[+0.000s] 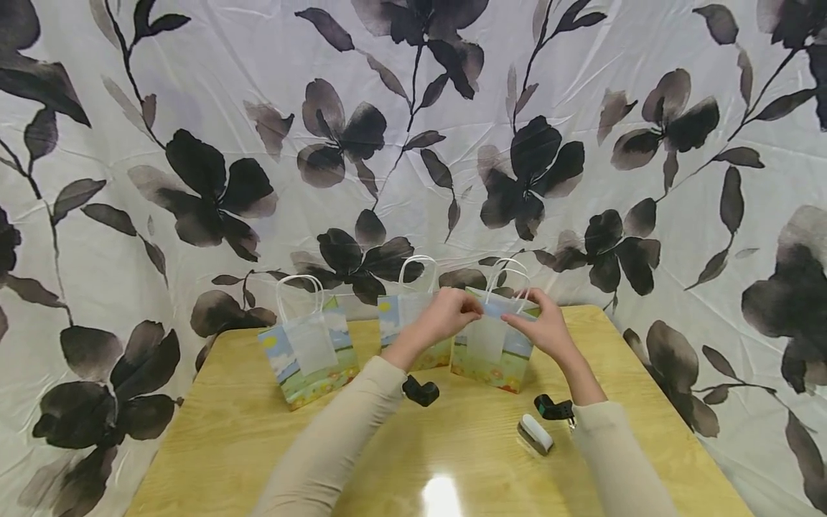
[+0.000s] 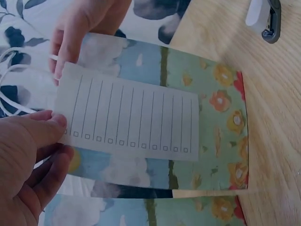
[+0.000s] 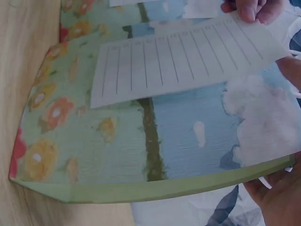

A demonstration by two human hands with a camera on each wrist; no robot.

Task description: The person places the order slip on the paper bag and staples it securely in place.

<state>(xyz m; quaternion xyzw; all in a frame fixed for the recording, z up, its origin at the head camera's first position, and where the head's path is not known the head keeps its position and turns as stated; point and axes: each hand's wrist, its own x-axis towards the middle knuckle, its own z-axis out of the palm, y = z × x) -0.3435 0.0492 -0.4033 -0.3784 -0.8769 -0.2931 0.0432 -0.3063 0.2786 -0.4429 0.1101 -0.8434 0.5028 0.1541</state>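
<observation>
A paper gift bag (image 1: pixel 520 348) with a painted flower meadow and sky stands at the right of the table, white handles up. Against its front lies a sheet of lined checklist paper (image 2: pixel 131 117). My left hand (image 1: pixel 449 314) pinches one top corner of the sheet between thumb and fingers, as the left wrist view shows (image 2: pixel 33 155). With the thumb in front and fingers behind, my right hand (image 1: pixel 548 327) grips the bag's top edge near the sheet's other corner. In the right wrist view the sheet's lower end stands slightly off the bag.
Two similar gift bags, one at the left (image 1: pixel 300 366) and one in the middle (image 1: pixel 390 316), each carry a white sheet on the front. A white and grey stapler (image 1: pixel 535 434) lies nearer me on the wooden table (image 1: pixel 213 445). Floral cloth (image 1: pixel 446 201) hangs behind.
</observation>
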